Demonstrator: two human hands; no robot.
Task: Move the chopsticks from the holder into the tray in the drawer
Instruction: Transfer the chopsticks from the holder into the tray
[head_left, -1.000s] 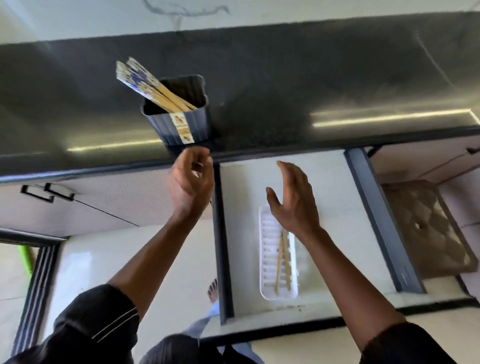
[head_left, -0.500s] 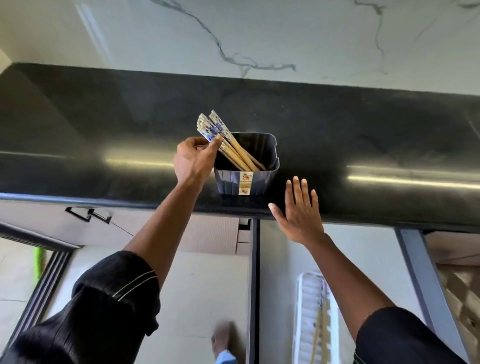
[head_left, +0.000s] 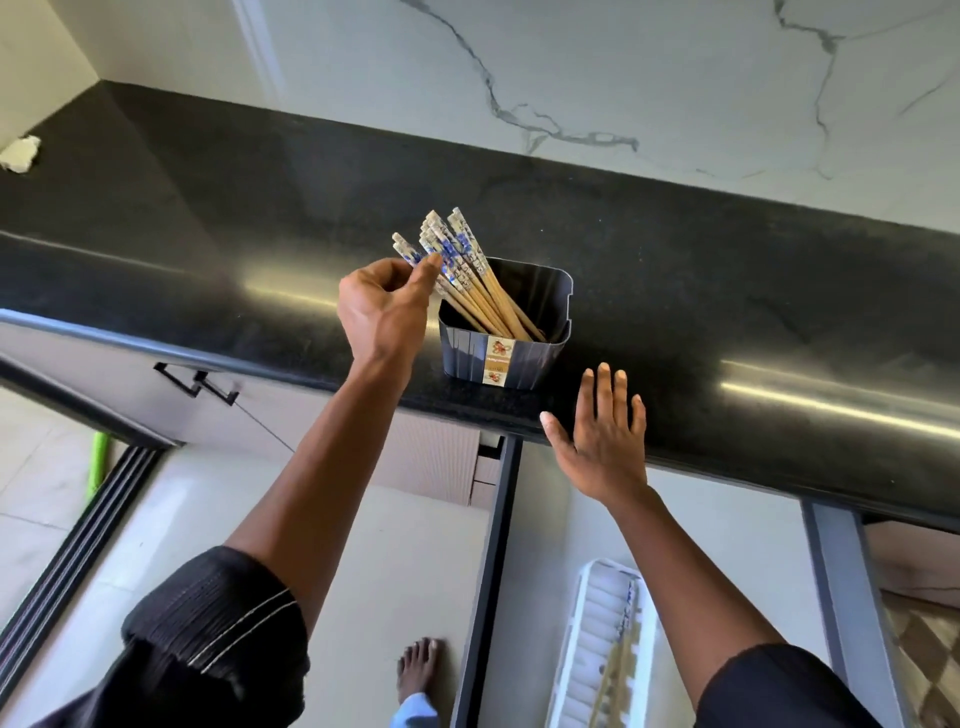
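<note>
Wooden chopsticks (head_left: 457, 270) mostly wait in the holder (head_left: 506, 332); our left hand (head_left: 384, 306) pinches one, right hand (head_left: 605, 441) spread empty, few in the tray (head_left: 587, 649).

sleeves (head_left: 218, 618): black, ribbed, pale stitch lines, rolled above the elbows
hands: bare
foot (head_left: 418, 670): bare

The holder (head_left: 506, 332) stands on the counter (head_left: 727, 291), near its front edge. The chopsticks (head_left: 462, 275) stand in the holder and lean to the left. The left hand (head_left: 384, 306) is just left of the holder and touches the upper ends of the chopsticks. The right hand (head_left: 602, 441) is over the counter edge, in front and right of the holder. Below the counter, the drawer (head_left: 727, 545) is pulled out, and the tray (head_left: 602, 644) lies in it, with chopsticks in it. The wall (head_left: 623, 67) is behind the counter.
</note>
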